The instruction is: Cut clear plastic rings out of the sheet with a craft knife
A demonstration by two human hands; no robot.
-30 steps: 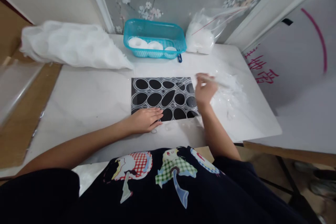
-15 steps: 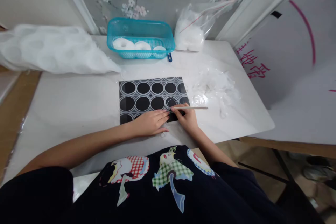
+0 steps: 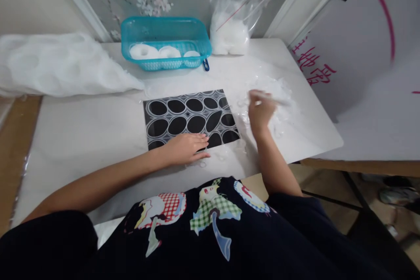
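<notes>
A black sheet [image 3: 197, 124] with rows of silver-ringed ovals lies on the table in front of me. My left hand [image 3: 187, 146] rests flat on its near edge, fingers stretched out and holding nothing. To the right of the sheet, my right hand [image 3: 261, 111] is raised and blurred by motion, with its fingers closed around a thin pale stick [image 3: 278, 100]. Behind and below that hand is a loose heap of clear, thin scraps [image 3: 285, 89] on the tabletop.
A blue plastic basket [image 3: 131, 33] with white round pads stands at the back. Beside it are a zip bag [image 3: 231, 35] of white material and a small blue clip [image 3: 206, 64]. A large white bundle [image 3: 62, 65] lies at the left. A whiteboard [image 3: 361, 65] stands at the right.
My right hand has left the sheet and moved right and away from me, carrying the stick over to the clear scraps. The loose ring at the sheet's right part no longer shows there.
</notes>
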